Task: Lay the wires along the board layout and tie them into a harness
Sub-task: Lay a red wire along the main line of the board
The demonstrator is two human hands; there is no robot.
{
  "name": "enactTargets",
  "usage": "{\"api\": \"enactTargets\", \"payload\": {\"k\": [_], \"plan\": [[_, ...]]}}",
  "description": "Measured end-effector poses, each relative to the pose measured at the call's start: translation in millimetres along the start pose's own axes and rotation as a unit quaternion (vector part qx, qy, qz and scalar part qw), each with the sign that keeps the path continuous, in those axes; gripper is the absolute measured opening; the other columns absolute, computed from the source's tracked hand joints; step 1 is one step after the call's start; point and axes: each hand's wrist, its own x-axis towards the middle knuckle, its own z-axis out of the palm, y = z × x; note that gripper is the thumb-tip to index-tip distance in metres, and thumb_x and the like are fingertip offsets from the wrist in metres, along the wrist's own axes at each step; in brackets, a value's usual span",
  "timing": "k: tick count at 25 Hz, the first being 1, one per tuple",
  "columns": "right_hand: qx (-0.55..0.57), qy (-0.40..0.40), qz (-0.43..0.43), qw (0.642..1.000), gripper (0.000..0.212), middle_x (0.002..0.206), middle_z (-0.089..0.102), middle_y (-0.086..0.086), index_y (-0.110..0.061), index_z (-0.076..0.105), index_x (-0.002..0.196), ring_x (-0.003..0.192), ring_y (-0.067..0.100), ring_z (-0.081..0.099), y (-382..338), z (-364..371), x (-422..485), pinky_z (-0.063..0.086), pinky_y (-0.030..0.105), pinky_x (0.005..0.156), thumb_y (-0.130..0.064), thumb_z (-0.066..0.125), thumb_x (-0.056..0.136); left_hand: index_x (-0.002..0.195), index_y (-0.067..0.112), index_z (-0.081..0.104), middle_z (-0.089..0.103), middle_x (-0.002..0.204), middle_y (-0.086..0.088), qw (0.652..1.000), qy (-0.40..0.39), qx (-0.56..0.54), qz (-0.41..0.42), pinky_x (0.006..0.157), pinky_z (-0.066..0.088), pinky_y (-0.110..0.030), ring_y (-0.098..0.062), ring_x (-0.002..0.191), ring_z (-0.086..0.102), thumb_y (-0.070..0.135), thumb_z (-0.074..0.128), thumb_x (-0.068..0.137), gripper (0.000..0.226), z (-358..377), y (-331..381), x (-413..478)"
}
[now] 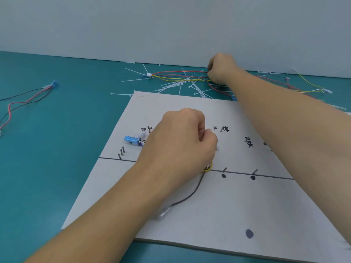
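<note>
Matt and smooth across the pale grey board (209,215), marked in dull black ink; possibly card or foam sheet, hard to tell at this angle. Dull grey metal for the pins (121,151). Smooth coloured plastic coating on the wires (176,72). Thin white plastic, faintly shiny, for the cable ties (176,86). Glossy blue wrap on the small cylinder (131,139); clear plastic on the sleeve (164,213). Matt teal worktop (66,120), smooth and even.

Only two arms of the person show, both unclothed: the left hand (182,141) and the right hand (221,70) are bare, with rounded knuckles plainly showing, and the left forearm (114,205) and right forearm (284,120) run uncovered from the wrist all the way to the picture's edge.
</note>
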Motion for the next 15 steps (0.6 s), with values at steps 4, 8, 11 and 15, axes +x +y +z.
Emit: {"api": "enactTargets", "payload": {"k": [4, 8, 11, 15], "plan": [[-0.018, -0.021, -0.008, 1.0, 0.019, 0.116, 0.07, 0.019, -0.006, 0.072, 0.104, 0.109, 0.036, 0.065, 1.0, -0.7, 5.0, 0.055, 0.04, 0.096, -0.007, 0.058, 0.091, 0.066, 0.018, 0.058, 0.039, 0.044, 0.004, 1.0, -0.002, -0.002, -0.005, 0.049, 0.029, -0.025, -0.012, 0.052, 0.047, 0.032, 0.061, 0.087, 0.025, -0.4, -1.6, 2.9], [-0.095, 0.009, -0.054, 0.994, 0.019, 0.12, 0.064, 0.026, -0.004, 0.059, 0.111, 0.109, 0.041, 0.06, 2.2, -8.8, -6.2, 0.051, 0.044, 0.091, -0.002, 0.051, 0.094, 0.066, 0.019, 0.058, 0.038, 0.045, 0.005, 1.0, -0.006, -0.008, -0.011, 0.049, 0.028, -0.024, -0.011, 0.05, 0.044, 0.032, 0.061, 0.088, 0.026, -3.0, 0.3, 1.4], [-0.073, 0.11, -0.096, 0.987, 0.018, 0.118, 0.064, 0.023, -0.01, 0.057, 0.114, 0.109, 0.042, 0.059, -7.6, -39.3, -16.3, 0.048, 0.046, 0.087, -0.011, 0.053, 0.097, 0.067, 0.019, 0.058, 0.04, 0.047, 0.005, 1.0, 0.002, -0.003, -0.013, 0.05, 0.028, -0.024, -0.012, 0.052, 0.047, 0.032, 0.06, 0.088, 0.025, -4.5, -0.9, 2.3], [0.001, 0.228, -0.165, 0.96, 0.033, 0.102, 0.066, 0.013, -0.011, 0.068, 0.104, 0.102, 0.034, 0.057, -33.2, -90.3, -46.3, 0.041, 0.038, 0.081, -0.041, 0.054, 0.097, 0.067, 0.019, 0.059, 0.042, 0.047, 0.005, 1.0, 0.012, -0.006, -0.02, 0.05, 0.029, -0.024, -0.012, 0.052, 0.047, 0.031, 0.061, 0.087, 0.024, -7.4, -0.6, 3.5]]}}
